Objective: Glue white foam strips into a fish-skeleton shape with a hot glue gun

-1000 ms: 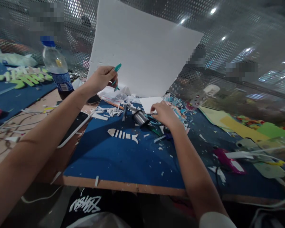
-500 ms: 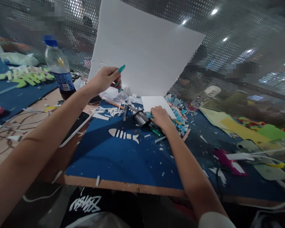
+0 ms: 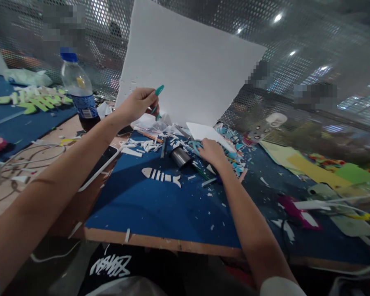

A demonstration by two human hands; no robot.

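My left hand (image 3: 142, 103) is raised in front of the upright white board, its fingers curled and long teal nails showing; whatever it may hold is hidden. My right hand (image 3: 213, 153) is closed around the teal handle of scissors (image 3: 196, 146), whose grey blades point away to the left. A white card (image 3: 200, 130) lies tilted just behind that hand. Beside the scissors rests a dark spool (image 3: 180, 158). On the blue mat (image 3: 160, 209) lies a white fish-skeleton shape (image 3: 161, 175) made of separate pieces.
The large white board (image 3: 188, 61) leans at the back. White scraps (image 3: 144, 146) and blue scraps (image 3: 239, 158) litter the mat. To the left are a bottle (image 3: 82, 96), a phone (image 3: 100, 166) and cables. Coloured sheets (image 3: 305, 164) and a magenta object (image 3: 299, 211) lie right.
My right hand has shifted slightly right, and the scissors' handle shows more clearly. The white card has tilted and the spool has moved a little. My left hand stays almost still.
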